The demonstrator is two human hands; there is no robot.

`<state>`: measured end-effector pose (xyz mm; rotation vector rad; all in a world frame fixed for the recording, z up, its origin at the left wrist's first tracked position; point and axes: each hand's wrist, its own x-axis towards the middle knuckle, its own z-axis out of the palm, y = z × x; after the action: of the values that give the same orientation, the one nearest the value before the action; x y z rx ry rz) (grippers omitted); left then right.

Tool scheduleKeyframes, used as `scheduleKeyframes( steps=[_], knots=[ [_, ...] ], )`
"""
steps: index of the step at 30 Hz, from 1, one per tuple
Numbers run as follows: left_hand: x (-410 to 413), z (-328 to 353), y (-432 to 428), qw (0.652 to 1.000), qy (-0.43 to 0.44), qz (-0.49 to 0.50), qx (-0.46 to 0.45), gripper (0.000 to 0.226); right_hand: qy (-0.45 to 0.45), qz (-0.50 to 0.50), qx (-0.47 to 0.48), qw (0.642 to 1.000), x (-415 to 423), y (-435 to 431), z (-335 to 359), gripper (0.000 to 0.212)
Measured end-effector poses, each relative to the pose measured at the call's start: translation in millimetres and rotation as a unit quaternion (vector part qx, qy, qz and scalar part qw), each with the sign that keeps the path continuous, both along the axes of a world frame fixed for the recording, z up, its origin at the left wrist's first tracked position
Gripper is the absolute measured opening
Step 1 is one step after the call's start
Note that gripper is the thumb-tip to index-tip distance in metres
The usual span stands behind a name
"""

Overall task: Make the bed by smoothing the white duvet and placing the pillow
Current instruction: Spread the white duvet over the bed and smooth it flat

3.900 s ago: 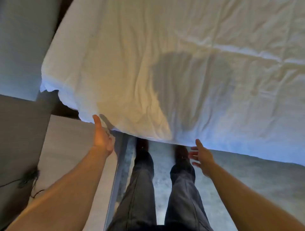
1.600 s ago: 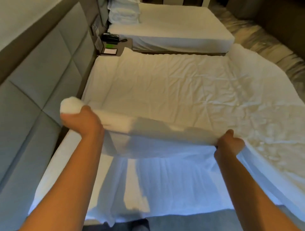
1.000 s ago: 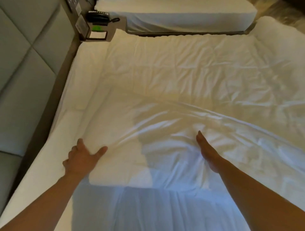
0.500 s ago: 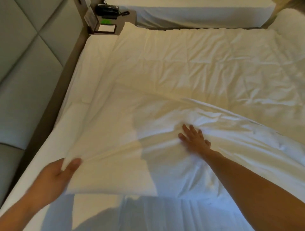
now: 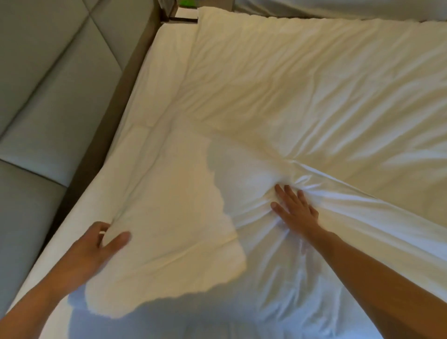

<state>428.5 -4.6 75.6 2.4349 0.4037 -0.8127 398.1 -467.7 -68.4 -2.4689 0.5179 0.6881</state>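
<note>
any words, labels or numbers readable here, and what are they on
None can be read.
The white duvet and the padded headboard carry no print.
The green patch at the top edge, beside the bed, is cut off and too blurred to show any text.

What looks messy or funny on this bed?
The white duvet isn't smooth yet. It bunches into creases around the right hand, which presses flat on it, and a long ridge runs off to the right. Its near corner, pinched by the left hand, lies askew.
</note>
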Motion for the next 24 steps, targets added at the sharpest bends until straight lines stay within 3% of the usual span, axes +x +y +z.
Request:
scheduleKeyframes(
  steps=[4,6,9,11,15,17,20,24],
  knots=[
    [70,19,-66,0.995,-0.068,-0.032,-0.064,0.129,-0.022,0.004,0.005,1.000,-3,-4,-4,0.061],
    [101,17,-111,0.993,-0.068,-0.039,-0.085,0.111,-0.034,0.001,0.008,0.999,-6,-6,-6,0.057],
    [133,0,-158,0.988,-0.093,0.011,-0.120,0.064,-0.045,0.001,0.013,0.999,-6,-11,-5,0.060],
    [141,-12,-171,0.982,-0.139,0.035,-0.126,0.061,-0.053,-0.002,0.016,0.998,-5,-15,-4,0.060],
    [147,2,-162,0.931,-0.348,0.025,-0.109,0.042,-0.139,-0.001,-0.008,0.990,-3,-19,5,0.081],
    [164,10,-145,0.911,-0.401,0.010,-0.096,0.039,-0.191,0.025,-0.042,0.980,8,-16,16,0.073],
    [196,-7,-126,0.913,-0.401,0.018,-0.069,0.040,-0.208,0.059,-0.075,0.973,38,-15,22,0.072],
    [214,-79,-128,0.931,-0.364,0.035,-0.021,0.045,-0.163,0.086,-0.103,0.978,70,-12,-21,0.076]
  ],
)
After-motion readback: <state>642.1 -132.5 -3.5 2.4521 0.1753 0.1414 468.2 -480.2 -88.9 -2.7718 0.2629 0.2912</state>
